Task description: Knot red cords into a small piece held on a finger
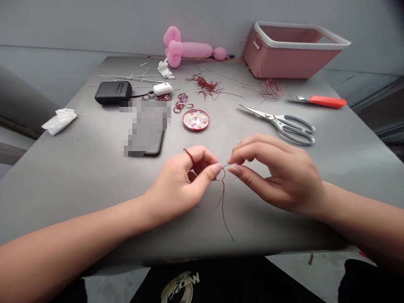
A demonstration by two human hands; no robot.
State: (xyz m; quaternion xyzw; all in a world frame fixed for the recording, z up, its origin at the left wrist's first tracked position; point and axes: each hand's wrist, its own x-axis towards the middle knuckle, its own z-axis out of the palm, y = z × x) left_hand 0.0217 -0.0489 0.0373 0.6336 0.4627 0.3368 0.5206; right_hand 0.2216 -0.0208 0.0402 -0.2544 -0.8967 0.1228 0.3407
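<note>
Close to the table's front, my left hand (189,179) pinches a thin dark red cord (223,202) between thumb and forefinger. The cord makes a small loop at my fingertips, and its loose ends hang down over the tabletop. My right hand (277,172) is just to the right, thumb and forefinger close together on what looks like a thin end of the same cord. A red cord ring (189,155) circles a finger of my left hand. Beyond my hands lies a round red-rimmed dish (196,120) of pale, shiny beads.
Scissors (277,123) and a red-handled cutter (325,101) lie at right. Behind are cut red cords (206,84), a cord coil (272,89), a pink bin (284,57) and a pink balloon (195,49). At left are a phone (148,130), power bank (112,93), earbud case (162,89) and tissue (59,120).
</note>
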